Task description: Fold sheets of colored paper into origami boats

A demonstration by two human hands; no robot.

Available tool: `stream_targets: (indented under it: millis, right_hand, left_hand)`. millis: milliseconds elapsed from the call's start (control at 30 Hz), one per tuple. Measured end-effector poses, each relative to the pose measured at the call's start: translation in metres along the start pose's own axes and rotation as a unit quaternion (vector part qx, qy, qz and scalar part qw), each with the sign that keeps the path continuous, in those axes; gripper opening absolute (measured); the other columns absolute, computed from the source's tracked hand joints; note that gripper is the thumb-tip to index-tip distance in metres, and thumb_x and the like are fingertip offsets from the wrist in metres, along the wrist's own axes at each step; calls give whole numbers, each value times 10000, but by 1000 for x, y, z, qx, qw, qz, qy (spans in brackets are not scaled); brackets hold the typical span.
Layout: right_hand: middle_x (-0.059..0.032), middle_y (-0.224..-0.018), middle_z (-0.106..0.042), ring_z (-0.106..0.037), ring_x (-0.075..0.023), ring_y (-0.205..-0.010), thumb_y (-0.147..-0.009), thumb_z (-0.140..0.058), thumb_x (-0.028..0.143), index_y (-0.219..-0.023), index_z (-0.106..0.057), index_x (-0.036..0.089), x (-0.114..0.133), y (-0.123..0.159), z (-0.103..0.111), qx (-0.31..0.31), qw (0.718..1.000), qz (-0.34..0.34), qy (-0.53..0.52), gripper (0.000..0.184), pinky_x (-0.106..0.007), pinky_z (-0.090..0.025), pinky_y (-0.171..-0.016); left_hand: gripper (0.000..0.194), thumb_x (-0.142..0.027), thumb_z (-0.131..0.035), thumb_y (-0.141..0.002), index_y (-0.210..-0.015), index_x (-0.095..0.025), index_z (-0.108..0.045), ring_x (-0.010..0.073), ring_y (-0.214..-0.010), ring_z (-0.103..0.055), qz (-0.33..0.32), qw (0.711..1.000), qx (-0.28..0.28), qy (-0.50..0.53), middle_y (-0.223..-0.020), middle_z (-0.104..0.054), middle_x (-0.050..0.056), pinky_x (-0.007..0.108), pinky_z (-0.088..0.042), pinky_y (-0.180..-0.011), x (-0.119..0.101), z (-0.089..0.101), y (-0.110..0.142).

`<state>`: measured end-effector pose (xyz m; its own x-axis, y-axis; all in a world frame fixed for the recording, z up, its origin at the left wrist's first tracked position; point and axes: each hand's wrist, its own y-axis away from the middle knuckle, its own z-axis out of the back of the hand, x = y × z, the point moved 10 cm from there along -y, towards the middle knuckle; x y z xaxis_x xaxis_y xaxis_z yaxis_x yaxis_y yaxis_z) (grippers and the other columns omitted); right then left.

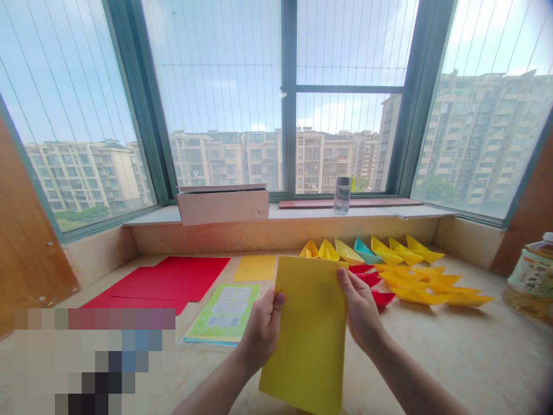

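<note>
A plain yellow sheet of paper [309, 340] is held up in front of me, its long sides running up and down. My left hand [264, 323] pinches its left edge, thumb on the near face. On the opposite side, my right hand [360, 302] grips the edge close to the top corner. Behind the sheet and to its right stand folded paper boats: yellow boats [417, 282] in a cluster, red boats [380, 298] partly hidden by my right hand, and a back row with a teal boat [366, 251] among yellow ones.
Red paper sheets [181, 279], a smaller yellow-orange sheet [254, 268] and a green packet [227, 314] lie to the left. A white box [222, 206] and a glass bottle [342, 196] stand on the window sill. A large bottle [533, 279] stands far right. The lower left is pixelated.
</note>
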<state>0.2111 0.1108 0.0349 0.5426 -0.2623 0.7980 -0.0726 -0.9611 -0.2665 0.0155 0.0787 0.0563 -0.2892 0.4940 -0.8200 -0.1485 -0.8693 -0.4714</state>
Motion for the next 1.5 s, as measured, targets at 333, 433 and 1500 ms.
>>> stream_targets:
  millis: [333,433,1500]
  right_hand:
    - [-57,-859,-772,-714,-284,-808,-819,-669,600,-917,-722,221,10,1,6,-47,995,57,71,395,-372,-575,-670]
    - [-67,-841,-770,-710,-296,-825,-809,-672,609,-908,-720,206,15,0,13,-76,990,77,87,417,-376,-577,-669]
    - [-94,-839,-767,-713,-294,-732,-813,-638,638,-891,-736,170,-25,3,-19,81,981,-2,178,484,-353,-543,-609]
  left_hand:
    - [402,-507,-479,-951,-1018,-163,-677,229,-832,-644,38,994,29,96,-913,-725,84,314,-494,-763,4,-7,-3]
    - [413,-520,-558,-909,-1112,-175,-659,234,-825,-678,71,978,62,188,-935,-736,89,318,-523,-748,12,-19,0]
    - [475,-512,-680,-825,-1096,-123,-691,267,-822,-714,139,954,-67,257,-908,-762,102,345,-566,-713,52,-7,1]
